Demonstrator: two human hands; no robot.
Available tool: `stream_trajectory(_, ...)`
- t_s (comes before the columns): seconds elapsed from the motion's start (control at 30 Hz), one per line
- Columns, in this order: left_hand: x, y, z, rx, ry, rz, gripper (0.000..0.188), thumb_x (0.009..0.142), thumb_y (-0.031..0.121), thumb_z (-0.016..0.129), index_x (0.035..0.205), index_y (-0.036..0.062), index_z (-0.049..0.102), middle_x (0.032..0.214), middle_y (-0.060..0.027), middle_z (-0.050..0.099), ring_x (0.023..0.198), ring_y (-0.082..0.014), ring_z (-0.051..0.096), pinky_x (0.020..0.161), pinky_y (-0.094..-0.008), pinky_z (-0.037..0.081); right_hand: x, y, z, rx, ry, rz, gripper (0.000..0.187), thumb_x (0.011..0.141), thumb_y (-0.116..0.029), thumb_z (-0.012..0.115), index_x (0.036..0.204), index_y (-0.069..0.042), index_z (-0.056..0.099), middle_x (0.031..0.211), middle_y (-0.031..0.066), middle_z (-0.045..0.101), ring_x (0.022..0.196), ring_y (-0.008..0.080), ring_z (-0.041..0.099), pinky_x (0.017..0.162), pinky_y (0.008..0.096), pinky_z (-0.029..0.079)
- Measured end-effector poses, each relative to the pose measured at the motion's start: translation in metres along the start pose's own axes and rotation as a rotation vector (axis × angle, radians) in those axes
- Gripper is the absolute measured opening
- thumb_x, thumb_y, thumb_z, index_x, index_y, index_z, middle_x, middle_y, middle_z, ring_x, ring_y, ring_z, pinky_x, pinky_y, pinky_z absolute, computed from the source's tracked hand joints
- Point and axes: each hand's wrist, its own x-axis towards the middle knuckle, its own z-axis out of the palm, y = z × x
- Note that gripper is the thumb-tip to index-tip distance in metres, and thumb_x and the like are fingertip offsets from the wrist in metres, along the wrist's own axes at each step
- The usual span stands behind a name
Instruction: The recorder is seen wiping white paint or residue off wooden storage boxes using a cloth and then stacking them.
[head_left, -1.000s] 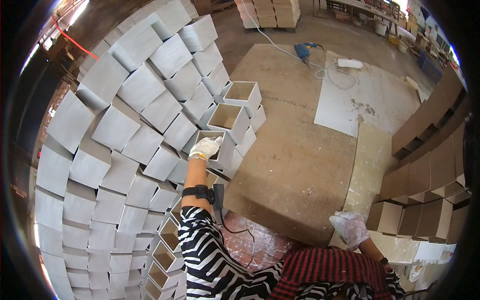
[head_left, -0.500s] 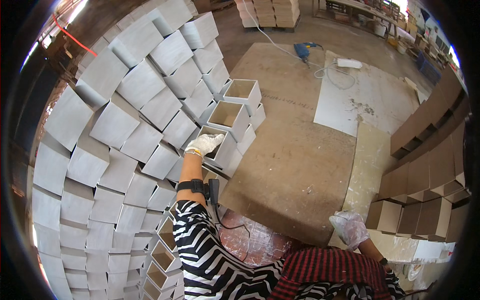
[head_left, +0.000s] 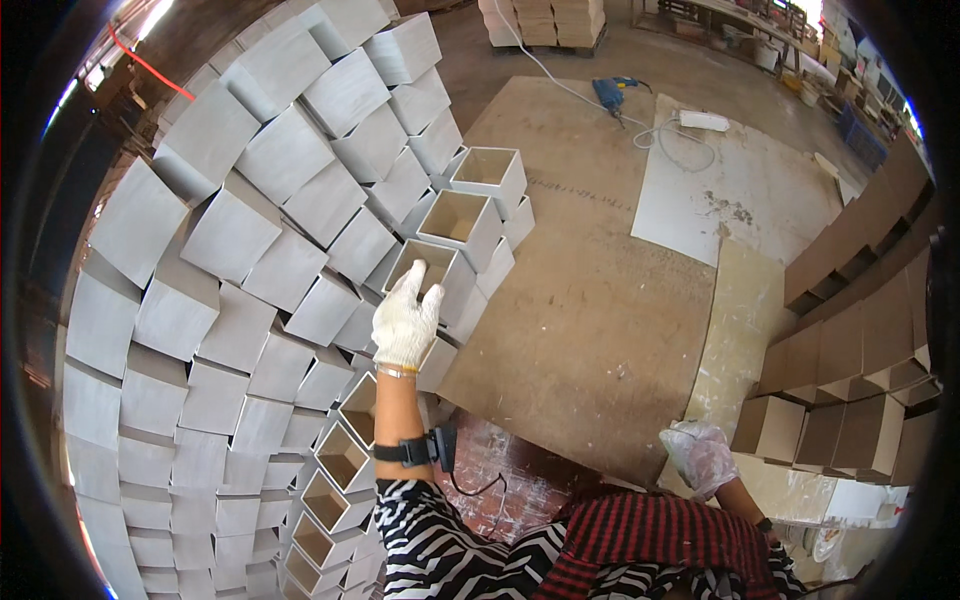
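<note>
My left hand, in a white knitted glove, reaches to the near side of a white-painted open-topped box. Its fingers point away from me with the thumb apart, the fingertips over the box's rim; I see nothing held. Behind that box stand two more open boxes, a middle one and a farther one, their insides bare brown. At the lower right my right hand is wrapped in crumpled clear plastic, close to the edge of a brown board. The plastic hides how its fingers are set.
Tall stacked white boxes fill the left side. Brown unpainted boxes are piled at the right. On the board lie a blue power tool with a pale cable, a white sheet and a small white block.
My left hand has drawn back toward me, from inside the box to its near rim, and its fingers have turned to point away. My right hand has hardly moved.
</note>
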Motion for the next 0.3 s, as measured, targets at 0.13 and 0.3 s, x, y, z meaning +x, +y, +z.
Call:
stream_trajectory(0.13,-0.042,0.011,-0.004,-0.080,0.083,-0.086,0.046,0.085,0.025,0.062,0.127,0.0079,0.054,0.113,-0.0197,0.062,0.104,-0.0354,0.059,0.088,-0.0387,0.047,-0.010,-0.007,-0.001,-0.086,-0.038,0.019,0.020,0.085,-0.022,0.061,0.101,-0.013,0.069,0.099,0.0089,0.068,0.092,0.0238,0.063,0.085,0.0328,0.049)
stream_trajectory(0.3,-0.102,0.033,0.021,-0.296,0.082,-0.130,0.047,0.081,0.021,0.068,0.125,0.0094,0.058,0.105,-0.0207,0.064,0.105,-0.0312,0.061,0.092,-0.0381,0.046,-0.042,0.016,0.001,-0.219,-0.044,-0.034,0.027,0.086,-0.027,0.065,0.107,-0.010,0.068,0.105,0.0131,0.067,0.093,0.0211,0.064,0.087,0.0337,0.049)
